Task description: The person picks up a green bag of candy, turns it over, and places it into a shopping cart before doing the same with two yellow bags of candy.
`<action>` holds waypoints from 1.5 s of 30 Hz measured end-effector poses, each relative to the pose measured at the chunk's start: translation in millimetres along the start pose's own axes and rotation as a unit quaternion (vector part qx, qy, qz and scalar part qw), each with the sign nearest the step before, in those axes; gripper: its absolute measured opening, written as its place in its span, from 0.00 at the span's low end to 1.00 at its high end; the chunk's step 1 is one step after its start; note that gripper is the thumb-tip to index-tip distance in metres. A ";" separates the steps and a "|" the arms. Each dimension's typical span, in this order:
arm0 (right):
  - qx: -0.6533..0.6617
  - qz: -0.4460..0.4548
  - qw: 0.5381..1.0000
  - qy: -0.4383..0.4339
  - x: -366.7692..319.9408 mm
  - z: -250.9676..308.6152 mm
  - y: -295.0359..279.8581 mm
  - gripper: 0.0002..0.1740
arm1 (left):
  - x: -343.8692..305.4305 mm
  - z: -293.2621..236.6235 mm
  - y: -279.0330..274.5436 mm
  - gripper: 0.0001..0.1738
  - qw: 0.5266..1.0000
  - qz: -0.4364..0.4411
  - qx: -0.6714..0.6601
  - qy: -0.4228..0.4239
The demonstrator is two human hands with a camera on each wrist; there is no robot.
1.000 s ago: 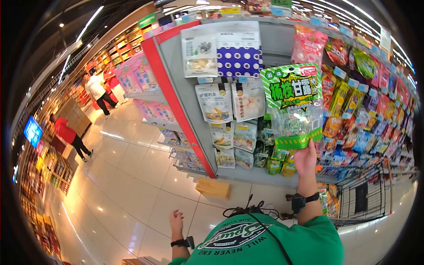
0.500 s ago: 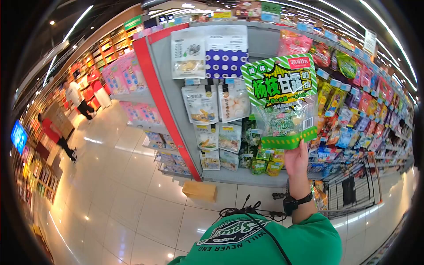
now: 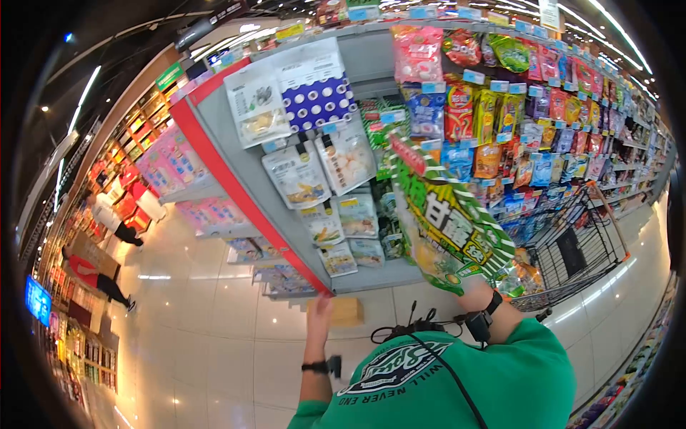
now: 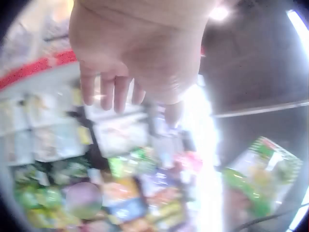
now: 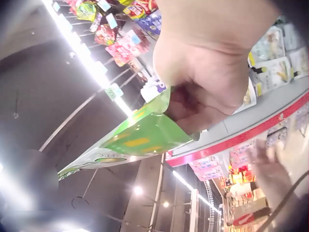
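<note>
My right hand (image 3: 471,290) grips a green-and-white snack bag (image 3: 450,218) with large yellow and white lettering by its bottom end. The bag leans to one side in the head view, its top toward the shelves. In the right wrist view, fingers curl around the green base of the bag (image 5: 149,130). Low by the end of the shelving, my left hand (image 3: 321,314) is empty. Its fingers hang nearly straight in the blurred left wrist view, well apart from the bag (image 4: 264,176).
Pouches (image 3: 296,175) hang on the grey shelf end, bordered by a red upright strip (image 3: 250,200). Rows of colourful candy bags (image 3: 493,114) stretch right. A shopping cart (image 3: 572,239) stands at right, a wooden block (image 3: 346,312) on the floor. Two people (image 3: 96,275) are at far left.
The bag has turned from facing me upright to a tilted pose and come lower with my right hand. My left hand has come back into view. The head view has swung right.
</note>
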State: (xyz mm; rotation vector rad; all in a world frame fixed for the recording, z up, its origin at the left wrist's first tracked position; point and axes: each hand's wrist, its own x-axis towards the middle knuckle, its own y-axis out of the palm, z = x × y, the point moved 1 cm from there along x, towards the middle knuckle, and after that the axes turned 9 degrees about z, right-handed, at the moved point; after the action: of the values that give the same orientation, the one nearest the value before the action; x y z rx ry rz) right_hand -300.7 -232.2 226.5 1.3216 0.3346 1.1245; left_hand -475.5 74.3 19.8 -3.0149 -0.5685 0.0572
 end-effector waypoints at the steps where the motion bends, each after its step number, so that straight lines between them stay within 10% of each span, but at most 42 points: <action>1: 0.004 -0.029 0.999 0.018 1.2 -13.4 1.8 0.23 | 15.0 -60.5 28.5 0.35 0.991 0.033 -0.047 0.118; 4: 0.012 -0.117 0.990 0.073 1.0 -47.6 -4.1 0.22 | 24.8 -187.7 83.2 0.42 0.958 0.099 -0.012 0.269; 8: -0.010 -0.224 0.969 0.102 -8.7 -71.8 13.9 0.22 | 31.8 -193.9 106.6 0.28 0.925 0.234 -0.188 0.233; 12: -0.026 -0.307 0.946 0.103 -11.7 -76.9 34.4 0.21 | 21.1 -181.3 109.3 0.17 0.977 0.029 -0.071 0.201; 18: -0.054 -0.095 0.975 0.193 -22.1 -55.6 -34.9 0.26 | 29.1 -195.3 117.4 0.16 0.974 -0.087 -0.112 0.179; 26: -0.279 -0.205 0.932 0.110 -20.3 -42.5 -28.1 0.34 | 29.3 -186.6 102.6 0.13 0.975 -0.103 -0.150 0.130; 30: -0.321 -0.114 0.926 0.165 -30.5 -33.4 -64.1 0.38 | 25.9 -172.9 102.6 0.12 0.968 -0.100 -0.185 0.138; 31: -0.456 -0.209 0.857 0.120 -31.5 -42.3 -53.4 0.41 | 26.9 -157.9 108.8 0.13 0.965 -0.110 -0.186 0.148; 33: -0.290 -0.167 0.933 0.134 -22.5 -44.6 -65.2 0.40 | 37.0 -153.0 88.4 0.14 0.955 -0.157 -0.183 0.175; 45: -0.293 -0.194 0.919 0.180 21.6 -15.5 -112.2 0.28 | 69.9 -131.4 100.8 0.18 0.983 -0.069 -0.131 0.105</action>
State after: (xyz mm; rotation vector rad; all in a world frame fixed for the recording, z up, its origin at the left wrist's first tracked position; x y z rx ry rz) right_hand -251.1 -188.8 131.8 0.4861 0.4599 1.0126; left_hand -367.4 -2.3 141.2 -3.1604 -0.8193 -0.3660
